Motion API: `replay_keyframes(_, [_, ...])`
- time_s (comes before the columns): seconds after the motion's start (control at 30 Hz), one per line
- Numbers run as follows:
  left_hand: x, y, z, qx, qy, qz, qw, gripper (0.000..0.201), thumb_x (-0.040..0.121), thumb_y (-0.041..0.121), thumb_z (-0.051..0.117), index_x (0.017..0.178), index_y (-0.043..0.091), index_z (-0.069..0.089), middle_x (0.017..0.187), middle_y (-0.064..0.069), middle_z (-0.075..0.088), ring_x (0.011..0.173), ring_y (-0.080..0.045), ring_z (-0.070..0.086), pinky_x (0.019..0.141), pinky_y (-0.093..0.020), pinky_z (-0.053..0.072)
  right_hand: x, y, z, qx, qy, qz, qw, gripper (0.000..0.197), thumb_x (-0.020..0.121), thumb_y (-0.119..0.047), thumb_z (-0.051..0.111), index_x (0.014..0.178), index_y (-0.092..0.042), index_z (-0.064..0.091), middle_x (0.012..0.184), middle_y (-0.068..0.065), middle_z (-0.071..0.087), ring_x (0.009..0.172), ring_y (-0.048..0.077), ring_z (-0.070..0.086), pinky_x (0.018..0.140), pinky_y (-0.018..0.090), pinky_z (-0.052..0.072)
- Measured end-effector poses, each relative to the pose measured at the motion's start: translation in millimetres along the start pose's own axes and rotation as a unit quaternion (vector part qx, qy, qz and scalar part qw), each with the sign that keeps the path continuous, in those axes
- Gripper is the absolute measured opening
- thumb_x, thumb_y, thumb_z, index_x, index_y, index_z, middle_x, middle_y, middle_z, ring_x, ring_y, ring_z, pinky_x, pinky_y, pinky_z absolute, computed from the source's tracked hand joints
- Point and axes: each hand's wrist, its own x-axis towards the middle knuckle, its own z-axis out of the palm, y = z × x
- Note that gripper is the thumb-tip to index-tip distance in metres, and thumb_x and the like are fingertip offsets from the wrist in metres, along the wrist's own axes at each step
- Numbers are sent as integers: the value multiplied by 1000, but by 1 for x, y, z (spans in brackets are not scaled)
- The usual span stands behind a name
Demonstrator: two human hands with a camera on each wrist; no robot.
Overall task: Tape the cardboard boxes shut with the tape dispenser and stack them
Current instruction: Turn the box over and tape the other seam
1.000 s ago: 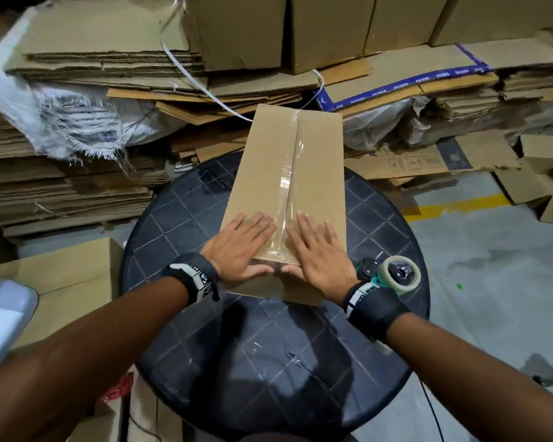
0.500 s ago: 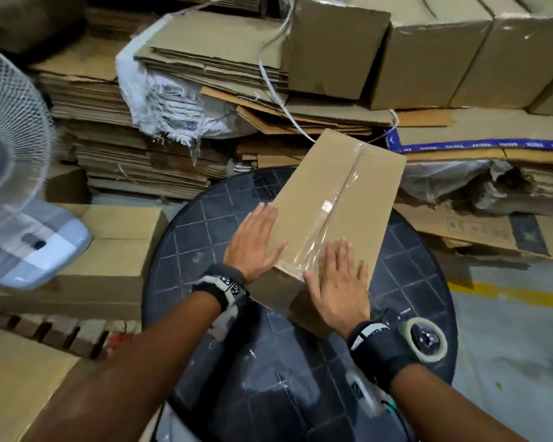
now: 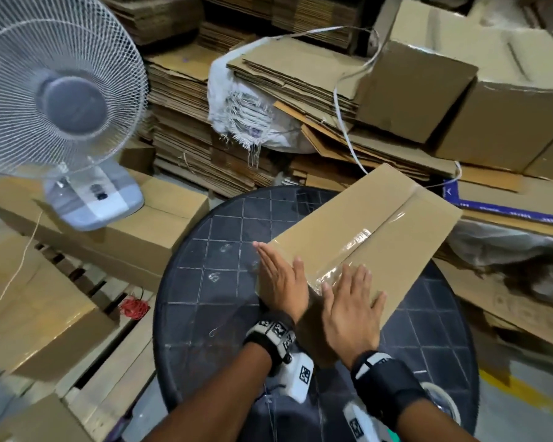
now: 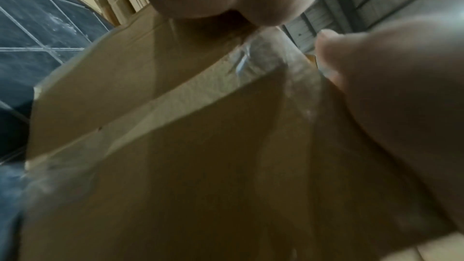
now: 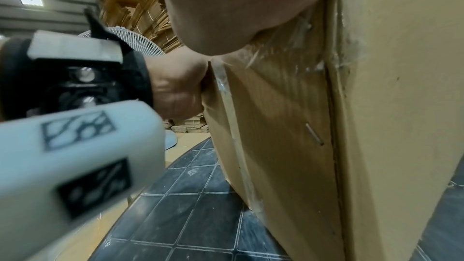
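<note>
Both hands, left (image 3: 281,282) and right (image 3: 351,307), lay flat with straight fingers on the taped box (image 3: 380,224); a fan (image 3: 58,100) stood nearby, and the tape dispenser (image 3: 442,405) looked mostly hidden behind the right wrist.

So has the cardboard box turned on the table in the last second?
Yes. The cardboard box has swung clockwise on the round table: its far end now points right, past the table's rim, where earlier it pointed straight away.

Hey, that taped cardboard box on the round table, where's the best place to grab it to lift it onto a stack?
Probably by its two long side walls, one hand from each side. The cardboard box is long, lies flat on the table, and its taped seam runs lengthwise, so the sides give a balanced grip.
</note>
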Motion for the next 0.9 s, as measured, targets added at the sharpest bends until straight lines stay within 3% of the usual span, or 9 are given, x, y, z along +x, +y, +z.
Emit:
replay_keyframes(0.07, [-16, -10, 6, 14, -5, 35, 999, 97, 85, 81, 2, 145, 10, -25, 160, -11, -24, 153, -23, -14, 124, -32, -8, -1, 0, -1, 4, 3, 2, 1000, 81, 94, -58, -11, 161, -15, 3, 168, 13, 0, 155, 27, -5, 123, 57, 2])
replay_keyframes(0.13, [-23, -23, 6, 15, -11, 61, 998, 102, 81, 85, -3, 149, 11, -21, 160, -7, -26, 151, -18, -21, 125, -37, -7, -2, 1, -1, 12, 8, -1, 1000, 79, 95, -56, -12, 161, -15, 2, 168, 12, -1, 155, 26, -6, 124, 56, 2])
replay_keyframes(0.23, [-13, -34, 0, 3, 26, 139, 990, 94, 96, 69, 28, 154, 6, -13, 164, -13, -16, 153, -18, -16, 125, -34, -6, -2, 2, -1, 44, 26, 4, 999, 78, 95, -55, -11, 161, -16, 4, 168, 10, 1, 155, 24, -5, 124, 54, 1])
replay_keyframes(0.33, [19, -28, -5, -49, 8, 38, 998, 105, 88, 66, 41, 154, 11, -19, 164, -6, -18, 153, -17, -14, 123, -31, -7, -4, 3, -1, 79, 62, -1, 995, 76, 98, -55, -6, 160, -15, 13, 167, 10, 8, 155, 23, 0, 125, 51, 0])
replay_keyframes(0.4, [40, -29, -5, -97, -17, -34, 995, 104, 86, 71, 38, 157, 18, -16, 168, -3, -5, 154, -19, -1, 125, -40, 3, -5, 4, 2, 90, 86, -5, 992, 75, 100, -54, -3, 159, -14, 21, 167, 10, 14, 155, 23, 5, 125, 51, 2])
replay_keyframes(0.5, [53, -30, -6, -139, -1, -36, 990, 87, 90, 70, 31, 159, 20, 10, 159, -3, 30, 143, -20, 32, 116, -40, 27, -2, 2, 6, 91, 103, 2, 991, 77, 100, -55, -4, 158, -14, 25, 166, 10, 18, 155, 23, 7, 125, 51, 3])
replay_keyframes(0.6, [47, -21, -1, -165, 35, -70, 983, 58, 103, 55, 31, 149, 19, 36, 147, -9, 46, 132, -23, 48, 103, -30, 36, 2, -1, 11, 81, 117, 14, 990, 75, 102, -54, -2, 156, -13, 29, 164, 12, 23, 154, 25, 12, 125, 52, 8])
replay_keyframes(0.77, [24, -23, -1, -109, -7, -26, 994, 118, 64, 63, 55, 159, 15, 4, 162, -11, 14, 149, -22, 14, 121, -42, 12, 1, 2, 14, 65, 116, 5, 991, 66, 104, -49, 8, 155, -14, 31, 164, 11, 23, 155, 24, 12, 124, 52, 11])
replay_keyframes(0.9, [29, -30, -10, -74, -43, -17, 996, 129, 53, 66, 65, 156, 16, 7, 159, -11, 19, 148, -26, 16, 122, -47, 14, -2, 3, 14, 78, 141, -17, 987, 62, 103, -47, 19, 150, -13, 39, 163, 11, 29, 154, 23, 16, 124, 50, 10])
